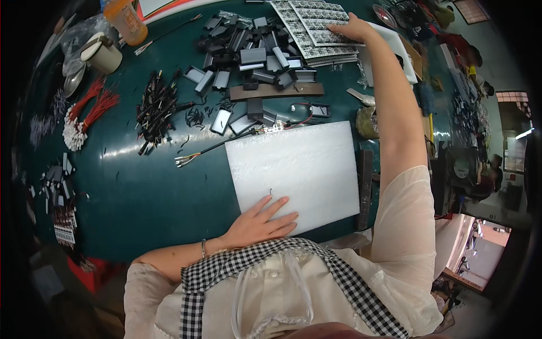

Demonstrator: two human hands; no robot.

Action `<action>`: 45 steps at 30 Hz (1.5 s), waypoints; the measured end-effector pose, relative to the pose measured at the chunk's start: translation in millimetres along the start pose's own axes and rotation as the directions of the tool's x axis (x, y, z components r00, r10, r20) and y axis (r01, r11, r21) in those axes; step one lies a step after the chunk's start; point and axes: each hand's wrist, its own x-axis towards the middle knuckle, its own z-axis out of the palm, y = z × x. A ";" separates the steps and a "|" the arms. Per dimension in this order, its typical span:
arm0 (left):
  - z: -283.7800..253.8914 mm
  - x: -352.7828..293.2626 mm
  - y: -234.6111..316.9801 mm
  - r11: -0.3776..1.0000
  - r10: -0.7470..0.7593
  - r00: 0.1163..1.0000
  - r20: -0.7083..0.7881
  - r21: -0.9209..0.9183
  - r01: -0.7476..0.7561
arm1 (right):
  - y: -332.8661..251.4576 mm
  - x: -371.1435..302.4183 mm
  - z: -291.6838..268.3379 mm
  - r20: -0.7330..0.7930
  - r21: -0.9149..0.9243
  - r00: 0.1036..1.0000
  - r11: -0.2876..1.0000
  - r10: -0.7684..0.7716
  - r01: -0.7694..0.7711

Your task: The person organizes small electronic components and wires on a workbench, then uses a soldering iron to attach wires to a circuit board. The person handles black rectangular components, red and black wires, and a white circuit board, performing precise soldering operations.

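Observation:
My left hand (264, 220) lies flat with its fingers spread on the near edge of a white foam sheet (299, 169). My right arm reaches to the far right, where my right hand (354, 29) rests at the right edge of a stack of printed sheets (316, 25). Two of its digits show apart, one stretched over the top sheet; the rest are hard to make out. At the foam's far edge lies a small white connector piece (275, 127) with a black cable (223, 144) ending in bare coloured wires.
Beyond the foam are a pile of black rectangular housings (252, 55) and a brown bar (282, 90). Black cable pieces (155, 113), red wire bundles (100, 107), a lidded mug (101, 53) and an orange bottle (125, 22) stand left. A white tray (409, 62) and a tin (367, 122) sit right.

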 end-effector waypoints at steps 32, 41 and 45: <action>-55.5 -22.5 -43.4 -0.159 -0.811 0.500 0.303 -0.938 0.309 | -109.7 -550.5 -14.9 0.009 0.954 0.992 0.296 0.128 -0.046; -5.9 -1.2 13.9 0.454 -0.847 0.492 -0.200 -0.754 0.475 | -115.6 -516.1 4.5 -0.230 0.221 0.973 0.972 -0.028 0.080; 0.8 10.3 29.2 0.588 -0.752 0.634 -0.182 -0.620 0.519 | -82.2 -525.8 5.7 -0.214 0.485 0.975 0.861 -0.051 0.151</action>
